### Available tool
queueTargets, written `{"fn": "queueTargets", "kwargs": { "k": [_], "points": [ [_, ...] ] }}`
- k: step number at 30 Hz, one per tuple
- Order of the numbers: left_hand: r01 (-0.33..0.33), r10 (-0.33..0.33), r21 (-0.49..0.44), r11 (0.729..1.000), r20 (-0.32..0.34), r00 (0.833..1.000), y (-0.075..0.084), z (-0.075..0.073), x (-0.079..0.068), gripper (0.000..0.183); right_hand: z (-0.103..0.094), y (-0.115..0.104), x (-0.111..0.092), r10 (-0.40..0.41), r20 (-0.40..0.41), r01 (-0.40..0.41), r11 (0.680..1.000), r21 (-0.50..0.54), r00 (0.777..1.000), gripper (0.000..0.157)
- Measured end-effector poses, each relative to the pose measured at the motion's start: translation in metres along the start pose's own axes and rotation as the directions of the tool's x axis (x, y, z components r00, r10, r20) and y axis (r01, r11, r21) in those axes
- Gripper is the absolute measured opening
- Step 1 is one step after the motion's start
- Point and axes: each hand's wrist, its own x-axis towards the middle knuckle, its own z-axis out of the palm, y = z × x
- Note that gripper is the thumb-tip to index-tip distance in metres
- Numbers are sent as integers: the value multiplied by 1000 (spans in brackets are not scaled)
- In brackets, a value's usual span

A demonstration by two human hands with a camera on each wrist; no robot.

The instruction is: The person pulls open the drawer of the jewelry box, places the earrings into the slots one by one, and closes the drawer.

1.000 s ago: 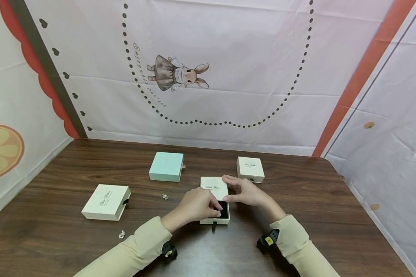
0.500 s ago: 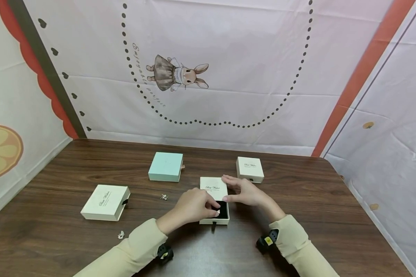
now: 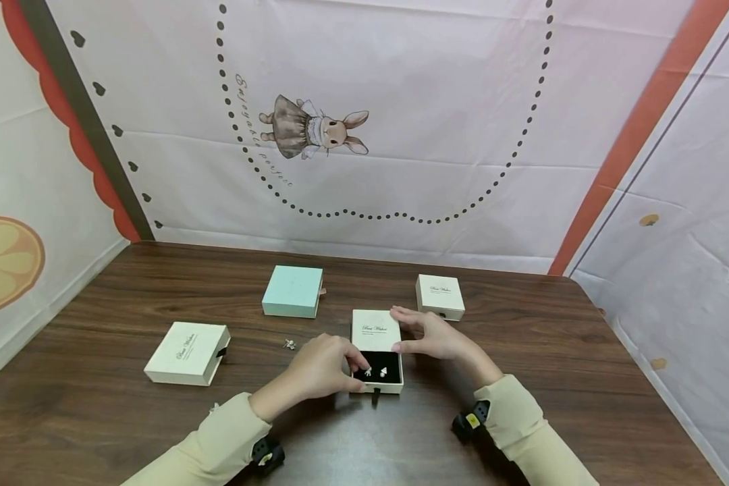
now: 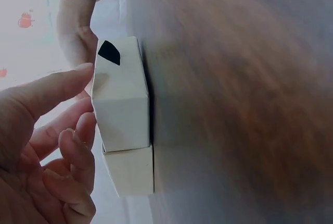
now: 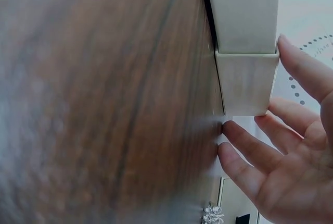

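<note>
A small white drawer box (image 3: 376, 329) printed "Best Wishes" lies mid-table, its black-lined drawer (image 3: 393, 379) pulled toward me. Two small silver ornaments, perhaps earrings, sit inside: one (image 3: 383, 372) at the right, the other (image 3: 368, 372) beside my left fingertips. My left hand (image 3: 323, 368) hovers over the drawer's left side, thumb near its front edge. In the left wrist view its thumb and index finger are apart, with nothing visible between them. My right hand (image 3: 434, 337) rests against the box sleeve's right side, thumb and fingers spread and fairly straight, touching its edge and far corner.
Another silver ornament (image 3: 289, 344) lies left of the box; one more (image 3: 214, 407) is mostly hidden by my left sleeve. A white box (image 3: 187, 353) stands at left, a pale blue box (image 3: 293, 291) behind, a smaller white box (image 3: 440, 295) back right.
My left hand has shifted left and its fingers have opened, so both ornaments on the drawer's black lining now show. The left sleeve covers most of the lower-left ornament. My right hand stays put.
</note>
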Motion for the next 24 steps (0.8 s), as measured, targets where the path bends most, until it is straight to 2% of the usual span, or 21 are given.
{"fn": "queueTargets", "kwargs": {
  "k": [3,9,19,24],
  "points": [
    [4,-4,9,1000,-4,1000,0,-1,-2,18,0,0,0,11,-8,-11,1000,-18,1000,62],
    [31,-31,-41,999,-17,999,-2,-1,-4,19,0,2,-2,20,-13,-20,999,-34,1000,51],
    [33,-37,-167,985,-19,999,-10,-1,-6,19,-1,3,-2,31,0,-31,1000,-5,1000,52],
    [45,-48,-191,981,-9,999,-12,-1,-6,19,-1,4,-1,1,-4,-1,999,-34,1000,51]
  ]
}}
